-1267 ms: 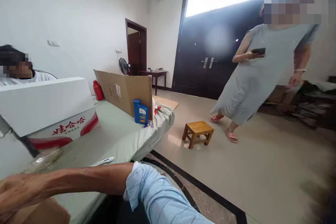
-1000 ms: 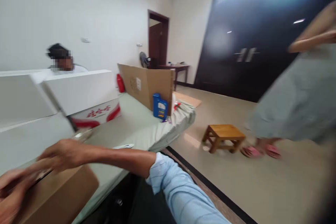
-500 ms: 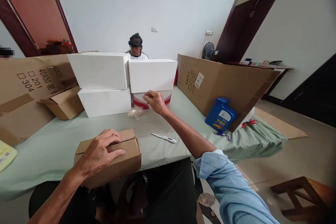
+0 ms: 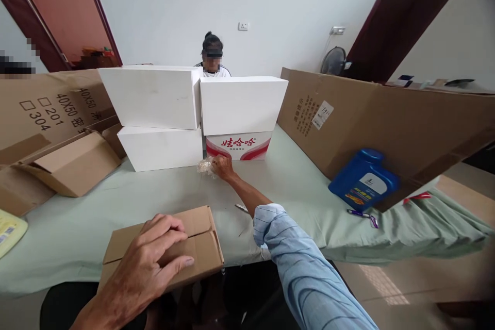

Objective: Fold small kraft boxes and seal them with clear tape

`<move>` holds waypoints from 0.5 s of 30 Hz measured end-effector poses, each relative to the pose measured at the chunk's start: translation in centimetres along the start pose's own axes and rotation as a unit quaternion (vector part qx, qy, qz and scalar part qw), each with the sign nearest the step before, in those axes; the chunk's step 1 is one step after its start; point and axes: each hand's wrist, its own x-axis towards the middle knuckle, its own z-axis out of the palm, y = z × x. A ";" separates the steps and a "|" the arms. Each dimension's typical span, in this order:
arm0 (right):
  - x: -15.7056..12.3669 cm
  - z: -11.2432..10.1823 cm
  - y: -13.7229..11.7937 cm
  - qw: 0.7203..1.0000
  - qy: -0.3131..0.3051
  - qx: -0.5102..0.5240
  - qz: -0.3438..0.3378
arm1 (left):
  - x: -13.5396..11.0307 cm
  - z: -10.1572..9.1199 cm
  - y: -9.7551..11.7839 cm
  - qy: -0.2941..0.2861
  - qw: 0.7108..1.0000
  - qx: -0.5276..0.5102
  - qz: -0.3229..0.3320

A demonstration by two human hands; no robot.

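Dropped from the carton front, the right hand (image 4: 223,167) now curls against a crinkly clear packet (image 4: 204,165) lying on the soft pale-green table cover (image 4: 294,175); I can't tell if it grips. Nearest me, the left hand (image 4: 149,263) lies flat, fingers spread, on the small brown cardboard box (image 4: 203,247), whose flaps are folded shut with no tape showing. Smooth white boxes (image 4: 154,98) stand behind.

Small brown carton (image 4: 203,247), flaps shut, at near table (image 4: 301,185) edge; crinkled clear bag (image 4: 204,166) farther back

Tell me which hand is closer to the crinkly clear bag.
Right. The right hand is at the clear bag, seemingly touching it; the left hand rests on the cardboard box, well short.
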 end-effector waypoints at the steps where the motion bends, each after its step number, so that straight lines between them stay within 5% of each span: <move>1: 0.3 0.6 0.2 1.000 -0.013 -0.006 -0.004 | 0.1 0.0 0.1 0.002 1.000 0.002 0.003; 8: 2.3 2.6 1.8 0.995 -0.091 -0.008 -0.044 | 0.2 0.2 0.7 0.004 1.000 0.014 0.000; 15: 3.0 3.0 1.8 0.996 -0.086 0.028 -0.006 | -0.1 0.5 0.4 0.004 1.000 0.012 -0.015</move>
